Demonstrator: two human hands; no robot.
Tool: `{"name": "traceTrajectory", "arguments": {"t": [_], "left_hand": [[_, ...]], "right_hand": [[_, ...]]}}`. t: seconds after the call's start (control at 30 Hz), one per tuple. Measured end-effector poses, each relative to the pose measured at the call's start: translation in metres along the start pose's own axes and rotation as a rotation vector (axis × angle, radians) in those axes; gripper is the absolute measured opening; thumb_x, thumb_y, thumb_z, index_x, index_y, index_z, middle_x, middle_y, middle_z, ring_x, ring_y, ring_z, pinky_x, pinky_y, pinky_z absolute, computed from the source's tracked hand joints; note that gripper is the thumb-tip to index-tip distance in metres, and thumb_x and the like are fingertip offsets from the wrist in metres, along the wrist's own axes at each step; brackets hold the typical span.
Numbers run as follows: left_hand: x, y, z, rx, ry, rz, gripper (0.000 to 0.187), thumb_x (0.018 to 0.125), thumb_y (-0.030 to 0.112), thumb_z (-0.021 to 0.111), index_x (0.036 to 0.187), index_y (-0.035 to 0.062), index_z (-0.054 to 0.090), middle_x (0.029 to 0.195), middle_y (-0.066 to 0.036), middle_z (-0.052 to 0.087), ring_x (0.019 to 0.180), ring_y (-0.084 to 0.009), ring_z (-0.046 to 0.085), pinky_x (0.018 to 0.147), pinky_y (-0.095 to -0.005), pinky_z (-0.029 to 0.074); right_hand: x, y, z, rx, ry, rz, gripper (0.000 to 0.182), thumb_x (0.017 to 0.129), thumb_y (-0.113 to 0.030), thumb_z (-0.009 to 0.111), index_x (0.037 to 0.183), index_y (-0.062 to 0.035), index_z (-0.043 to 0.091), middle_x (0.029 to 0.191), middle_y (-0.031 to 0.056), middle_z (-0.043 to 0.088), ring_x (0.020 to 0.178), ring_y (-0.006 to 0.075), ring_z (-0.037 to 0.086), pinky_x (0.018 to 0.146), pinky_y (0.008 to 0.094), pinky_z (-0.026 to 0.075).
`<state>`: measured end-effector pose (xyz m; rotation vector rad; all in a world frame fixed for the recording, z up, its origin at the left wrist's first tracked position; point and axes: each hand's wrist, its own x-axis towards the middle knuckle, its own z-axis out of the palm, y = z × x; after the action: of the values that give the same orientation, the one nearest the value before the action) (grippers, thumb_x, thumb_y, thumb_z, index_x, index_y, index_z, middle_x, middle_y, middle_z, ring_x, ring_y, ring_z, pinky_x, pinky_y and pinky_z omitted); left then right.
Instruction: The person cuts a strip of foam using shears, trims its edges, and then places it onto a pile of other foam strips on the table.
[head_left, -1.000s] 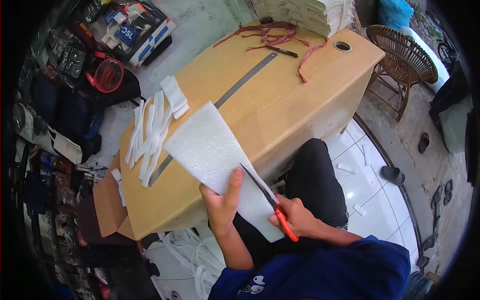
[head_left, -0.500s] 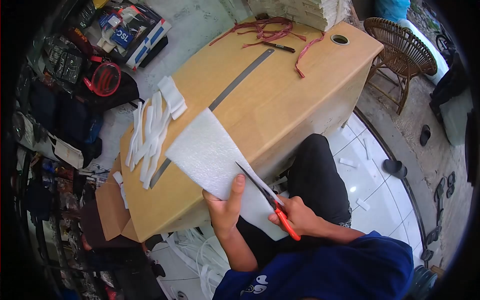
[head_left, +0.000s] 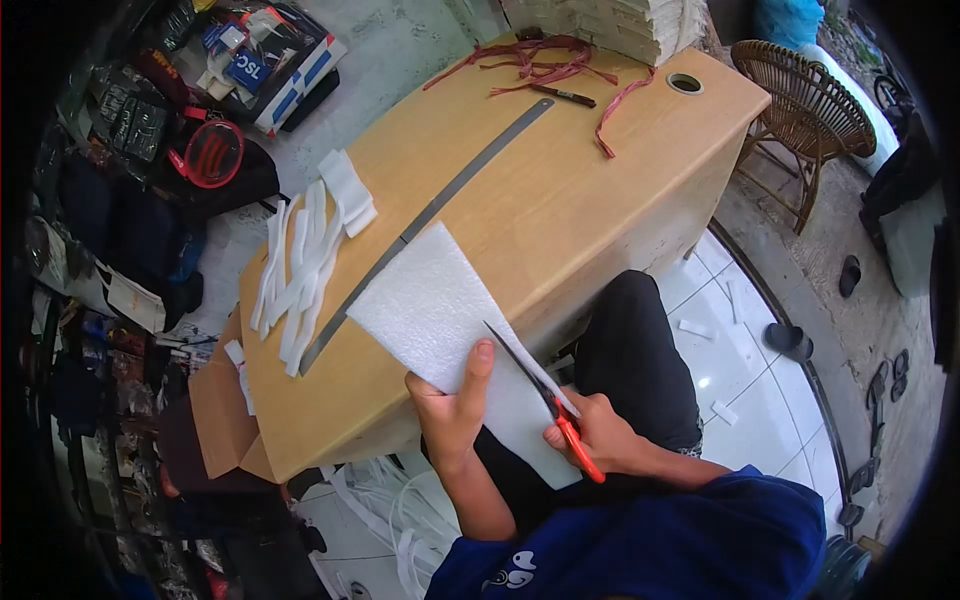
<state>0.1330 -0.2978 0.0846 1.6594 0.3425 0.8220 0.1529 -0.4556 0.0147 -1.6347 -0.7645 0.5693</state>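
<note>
My foam sheet (head_left: 430,300) is white with a fine, mottled sheen, and the scissors (head_left: 582,450) on it show bright orange-red handles and dark blades. I wear a deep blue shirt (head_left: 680,535) with a white printed motif (head_left: 512,571) and black trousers (head_left: 632,340). My table (head_left: 590,190) has a honey-tan top under white strips (head_left: 308,270), a grey ruler (head_left: 475,165), pinkish-red twine (head_left: 560,68) and a mostly black pen (head_left: 563,97). Beyond, I see a brown chair (head_left: 805,95) in a woven lattice pattern and a bright blue bag (head_left: 788,20). The floor tiles (head_left: 735,365) are glossy white, gridded by darker lines, and the carton (head_left: 222,415) is plain brown.
</note>
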Motion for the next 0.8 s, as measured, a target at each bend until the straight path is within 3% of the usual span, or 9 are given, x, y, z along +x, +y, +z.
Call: {"name": "traceTrajectory", "arguments": {"t": [0.4,0.63,0.8], "left_hand": [[0.001,0.005,0.002,-0.1,0.025,-0.014,0.018,0.08,0.01,0.071,0.087,-0.0043,0.062,0.078,-0.003,0.061,0.07,-0.0088,0.054,0.065,-0.0239,0.044],[0.006,0.002,-0.007,-0.097,0.081,-0.069,0.021,0.08,0.013,0.071,0.088,-0.0037,0.062,0.08,-0.002,0.061,0.072,-0.0093,0.054,0.066,-0.0251,0.045],[0.001,0.003,-0.004,-0.056,-0.026,-0.011,0.02,0.079,0.01,0.072,0.091,-0.0034,0.062,0.082,-0.004,0.063,0.074,-0.0103,0.056,0.069,-0.0261,0.046]], "right_hand": [[0.004,-0.002,-0.006,0.022,-0.069,0.015,0.049,0.085,-0.04,0.063,0.105,0.0037,0.055,0.056,0.017,0.051,0.046,0.0329,0.049,0.05,0.0376,0.044],[0.003,-0.001,-0.002,-0.012,-0.022,-0.051,0.051,0.085,-0.041,0.062,0.106,0.0046,0.054,0.055,0.0163,0.051,0.046,0.0342,0.051,0.05,0.0376,0.044],[0.002,0.0,0.0,0.012,0.009,-0.057,0.05,0.086,-0.037,0.06,0.113,0.0046,0.051,0.061,0.0176,0.054,0.053,0.0362,0.055,0.053,0.0388,0.045]]}}
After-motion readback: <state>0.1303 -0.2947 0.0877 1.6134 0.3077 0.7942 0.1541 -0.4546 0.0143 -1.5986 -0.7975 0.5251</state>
